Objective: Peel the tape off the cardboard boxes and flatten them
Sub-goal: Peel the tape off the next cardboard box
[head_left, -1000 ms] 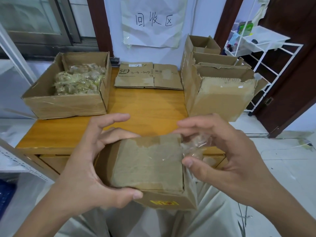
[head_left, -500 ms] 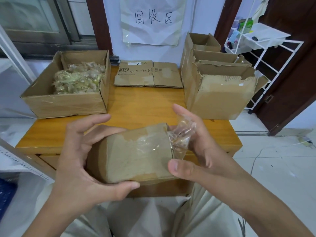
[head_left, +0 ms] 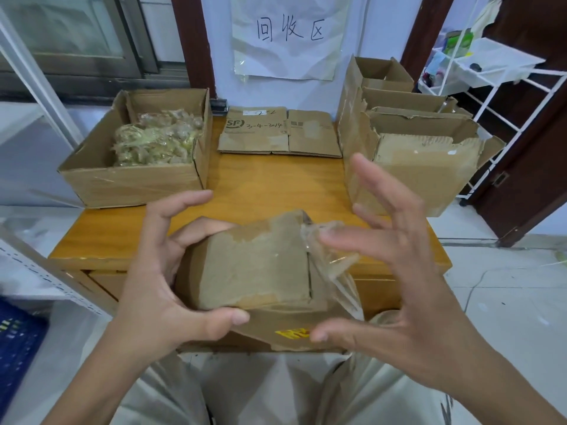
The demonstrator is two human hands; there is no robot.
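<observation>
A small brown cardboard box (head_left: pixel 254 271) is held in front of the wooden table (head_left: pixel 270 185). My left hand (head_left: pixel 159 296) grips its left end, thumb along the lower front edge and fingers curled behind. A strip of clear tape (head_left: pixel 337 265) is lifted off the box's right end and clings to the index finger of my right hand (head_left: pixel 408 296). That hand's fingers are spread apart, and its thumb lies by the box's yellow label.
On the table's left stands an open box (head_left: pixel 135 185) filled with tape wads (head_left: pixel 156 139). Flattened cardboard (head_left: pixel 279 133) lies at the back. Several open boxes (head_left: pixel 423 179) stand at the right. A white rack (head_left: pixel 497 78) is beyond them, and a blue crate (head_left: pixel 15 348) sits at lower left.
My right hand has gone from pinching the crumpled tape to fingers spread wide, and the tape now hangs in a loose strip. My left hand has tilted the box while keeping its grip.
</observation>
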